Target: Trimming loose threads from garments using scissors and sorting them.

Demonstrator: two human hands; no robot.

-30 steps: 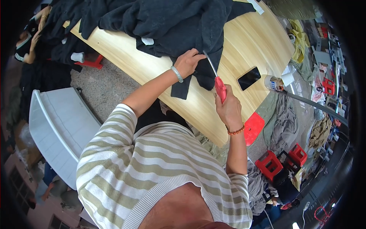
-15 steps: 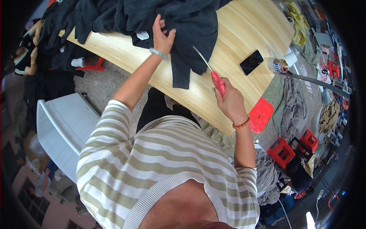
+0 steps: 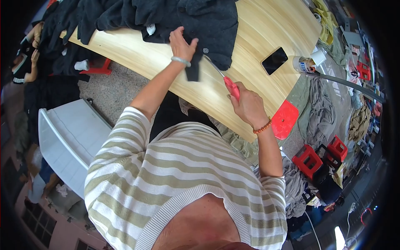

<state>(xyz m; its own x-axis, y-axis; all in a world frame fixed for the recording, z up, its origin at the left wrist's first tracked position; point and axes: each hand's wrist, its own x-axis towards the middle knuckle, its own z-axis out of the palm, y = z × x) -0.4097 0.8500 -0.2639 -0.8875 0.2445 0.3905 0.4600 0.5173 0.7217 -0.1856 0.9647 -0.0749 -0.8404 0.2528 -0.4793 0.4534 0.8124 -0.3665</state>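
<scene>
A dark, nearly black garment [image 3: 210,25] lies bunched and partly flattened across the far side of the wooden table [image 3: 266,29]. A round button-like disc and a white tag [image 3: 150,29] show on it. My left hand [image 3: 182,45] is over the garment's near edge, thumb and fingers apart; whether it touches the cloth I cannot tell. Under and beside it, a narrow dark cloth strip [image 3: 193,70] is blurred. In my right hand [image 3: 248,104] is a red-handled screwdriver [image 3: 231,87], gripped by the handle. Its thin metal shaft points up-left, the tip close to the strip and the garment's edge.
A phone [image 3: 275,61] and a labelled can [image 3: 303,64] are on the table's right part. A grey bar [image 3: 350,85] reaches in there. Red stools [image 3: 307,161] and cloth heaps [image 3: 321,112] stand at the right, a white bin [image 3: 68,133] at the left. People are at the far left.
The garment's near part has shifted up and away, and its strip has moved and blurred. My left hand has come slightly right and nearer; the screwdriver has moved left.
</scene>
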